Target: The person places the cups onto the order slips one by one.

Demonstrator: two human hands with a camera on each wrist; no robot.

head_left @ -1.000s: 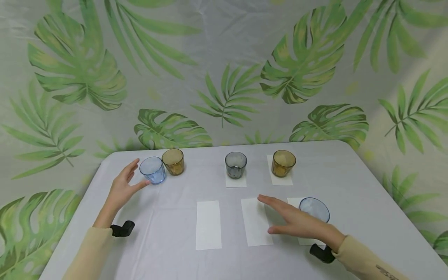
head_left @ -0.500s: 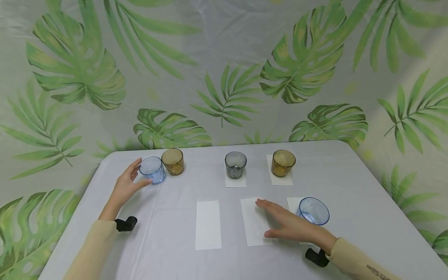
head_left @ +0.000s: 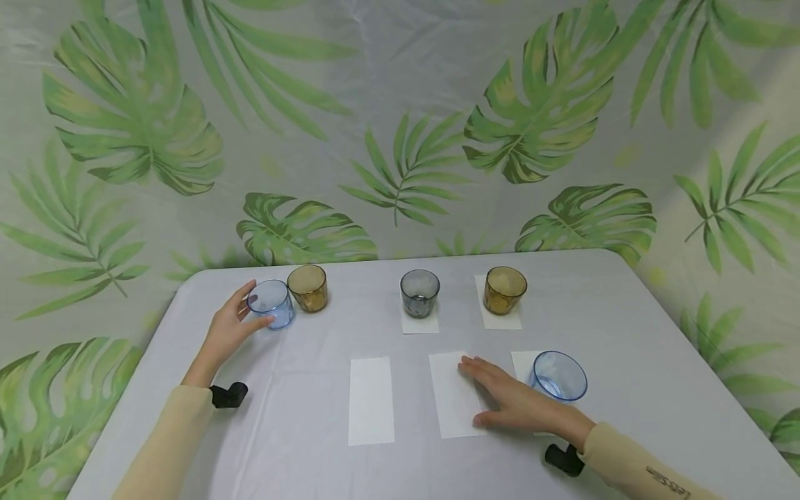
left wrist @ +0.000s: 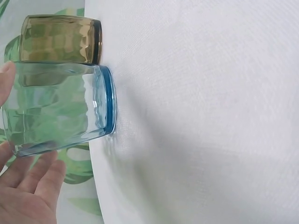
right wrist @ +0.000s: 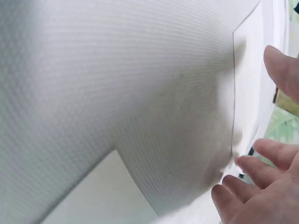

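On the table's far left stands a blue glass cup (head_left: 271,305), upright. My left hand (head_left: 228,333) holds it from the left, thumb on its near side and fingers on its far left side. In the left wrist view, the blue cup's base rests on the white cloth, with an amber glass cup (left wrist: 60,39) close beside it. My right hand (head_left: 515,399) hovers over the right part of a white paper rectangle (head_left: 450,389), fingers extended and thumb apart, holding nothing. A second blue glass cup (head_left: 560,375) stands just behind the right hand, on another paper (head_left: 523,361) partly hidden by that hand.
A grey glass cup (head_left: 419,294) and another amber glass cup (head_left: 505,290) stand on white papers towards the back. One bare white paper (head_left: 371,401) lies at front centre. A leaf-patterned cloth (head_left: 400,167) hangs behind the white table (head_left: 300,417).
My left hand has moved slightly right and closed in around the blue cup. My right hand has shifted a little left. The cups have stayed in place.
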